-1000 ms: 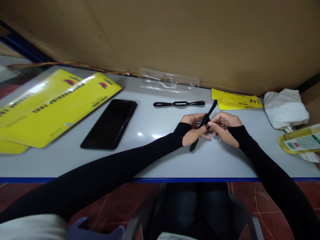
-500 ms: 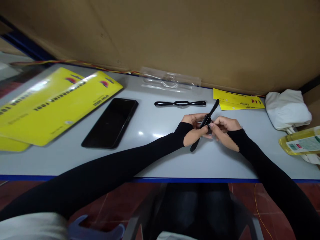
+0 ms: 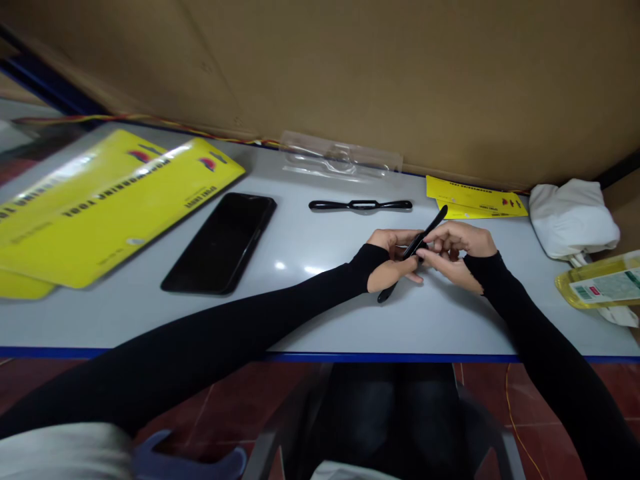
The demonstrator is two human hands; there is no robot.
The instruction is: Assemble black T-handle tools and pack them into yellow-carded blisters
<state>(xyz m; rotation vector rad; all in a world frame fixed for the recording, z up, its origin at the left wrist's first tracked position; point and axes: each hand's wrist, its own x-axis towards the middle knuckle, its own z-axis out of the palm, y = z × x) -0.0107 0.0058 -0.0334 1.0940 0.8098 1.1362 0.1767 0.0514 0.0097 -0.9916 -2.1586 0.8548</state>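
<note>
My left hand (image 3: 390, 270) is wrapped round the middle of a black spokeshave (image 3: 437, 220), which slants with one handle up to the right and the other down to the left. My right hand (image 3: 460, 247) is closed at the tool's right side, thumb and fingers pinching its middle part. The fingers hide most of that middle, so any small parts there cannot be made out. Behind my hands, a second black spokeshave body (image 3: 327, 206) lies flat on the grey table (image 3: 310, 320), an open slot showing in its centre.
Left on the table are yellow printed packages (image 3: 125, 207) and a black phone (image 3: 220, 243). A clear plastic tray (image 3: 340, 159) lies by the back board. Yellow cards (image 3: 480, 203), a white cloth bundle (image 3: 573, 217) and a bottle of yellow liquid (image 3: 600, 280) are at the right.
My right hand has shifted slightly up and right, its fingers now higher along the spokeshave. The tool has tilted a little flatter in my left hand, and a shiny bit at its middle is now covered.
</note>
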